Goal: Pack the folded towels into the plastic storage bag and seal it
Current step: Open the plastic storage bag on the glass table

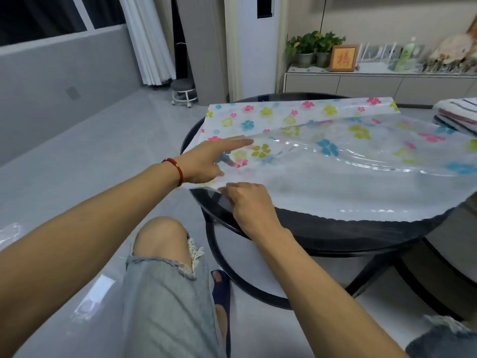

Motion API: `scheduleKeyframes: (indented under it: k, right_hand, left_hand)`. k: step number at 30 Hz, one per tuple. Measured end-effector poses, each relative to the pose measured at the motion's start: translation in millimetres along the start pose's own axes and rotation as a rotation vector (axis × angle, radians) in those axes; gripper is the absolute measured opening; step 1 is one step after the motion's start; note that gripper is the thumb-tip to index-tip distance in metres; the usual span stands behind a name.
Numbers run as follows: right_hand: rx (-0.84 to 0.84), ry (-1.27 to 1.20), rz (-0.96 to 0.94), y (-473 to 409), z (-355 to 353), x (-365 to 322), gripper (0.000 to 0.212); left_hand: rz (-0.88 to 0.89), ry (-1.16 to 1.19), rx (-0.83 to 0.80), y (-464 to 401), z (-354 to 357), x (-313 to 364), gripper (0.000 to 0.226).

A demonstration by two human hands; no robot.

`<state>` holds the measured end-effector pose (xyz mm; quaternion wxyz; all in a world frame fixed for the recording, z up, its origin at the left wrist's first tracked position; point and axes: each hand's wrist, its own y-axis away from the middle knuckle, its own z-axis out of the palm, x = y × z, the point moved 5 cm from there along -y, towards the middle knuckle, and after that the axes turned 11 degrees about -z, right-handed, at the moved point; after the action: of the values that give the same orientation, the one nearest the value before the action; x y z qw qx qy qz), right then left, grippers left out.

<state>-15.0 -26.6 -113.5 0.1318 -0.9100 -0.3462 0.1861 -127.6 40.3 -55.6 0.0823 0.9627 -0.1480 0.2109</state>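
On the round black table (pixel 335 236) in front of me lies the plastic storage bag (pixel 335 161) — clear film printed with pink, blue and green flowers, spread almost flat across the top and hanging a little past the near rim. Its upper layer is lifted along the left side, so I read the mouth as parted there. My left hand (pixel 206 161) reaches into that gap, index finger stretched out flat under the raised film, a red bracelet (pixel 175 169) on the wrist; the fingers are spread, not closed on anything. My right hand (pixel 247 202) sits at the near left corner of the bag, fingertips curled down on the edge; I cannot tell whether they pinch the film or only press it. The folded towels (pixel 456 117) — striped, stacked — sit at the table's far right edge, partly cut off by the frame, just beside the bag and outside it. Below, a knee in ripped jeans (pixel 165 293) over grey floor.
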Motion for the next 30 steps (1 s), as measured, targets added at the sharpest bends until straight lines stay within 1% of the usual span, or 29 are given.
scheduleKeyframes:
  k: [1, 5, 8, 11, 12, 13, 14, 15, 16, 17, 18, 19, 21, 22, 25, 30]
  right_hand:
    - [-0.003, -0.031, -0.013, 4.7, 3.8, 0.4, 0.02]
    - [-0.042, -0.01, -0.072, 31.9, 21.7, 6.9, 0.025]
    - [-0.014, -0.085, -0.085, 42.8, 18.2, 12.1, 0.031]
    - [-0.122, -0.1, -0.089, 47.5, 10.6, 17.7, 0.026]
    - [-0.16, -0.079, -0.04, 52.3, 7.1, 26.7, 0.031]
    - [-0.166, -0.065, 0.069, 58.9, 0.0, 41.6, 0.044]
    - [-0.138, -0.06, 0.219, 67.7, -10.2, 61.3, 0.057]
    - [-0.109, -0.027, 0.375, 78.6, -20.9, 84.3, 0.064]
    - [-0.111, 0.028, 0.518, 90.9, -31.3, 106.7, 0.067]
    - [-0.149, 0.07, 0.644, 102.6, -39.1, 126.5, 0.068]
    - [-0.204, 0.081, 0.724, 111.8, -43.4, 142.3, 0.069]
    - [-0.261, 0.074, 0.749, 117.8, -43.2, 152.3, 0.069]
    - [-0.328, 0.09, 0.699, 121.3, -39.1, 160.3, 0.068]
    - [-0.345, 0.109, 0.66, 120.4, -35.8, 161.6, 0.069]
    - [-0.372, 0.123, 0.554, 109.4, -30.8, 164.6, 0.075]
    - [-0.442, 0.09, 0.421, 76.1, -16.3, 159.7, 0.075]
  left_hand:
    - [-0.013, 0.021, 0.03, -1.2, -4.7, -3.1, 0.1]
    - [-0.058, 0.086, 0.179, -10.1, -30.3, -14.3, 0.09]
    - [-0.084, 0.022, 0.277, -15.0, -40.7, -12.5, 0.087]
    - [-0.088, -0.04, 0.297, -18.5, -39.0, -6.2, 0.086]
    - [-0.066, -0.082, 0.295, -18.9, -36.4, -1.6, 0.083]
    - [-0.031, -0.136, 0.291, -19.5, -34.2, 4.2, 0.081]
    - [0.012, -0.194, 0.284, -20.1, -31.9, 10.7, 0.078]
    - [0.051, -0.251, 0.277, -20.5, -29.4, 18.6, 0.074]
    - [0.082, -0.305, 0.276, -21.2, -27.2, 28.3, 0.068]
    - [0.115, -0.353, 0.285, -22.1, -24.6, 40.2, 0.062]
    - [0.162, -0.389, 0.297, -23.4, -21.3, 54.9, 0.058]
    - [0.22, -0.411, 0.305, -25.2, -16.3, 71.3, 0.056]
    - [0.318, -0.429, 0.311, -30.9, -5.8, 102.9, 0.06]
    - [0.339, -0.433, 0.315, -34.7, -2.4, 115.5, 0.063]
    - [0.333, -0.462, 0.336, -46.2, -4.2, 136.0, 0.068]
    - [0.315, -0.56, 0.35, -56.4, -23.1, 142.5, 0.063]
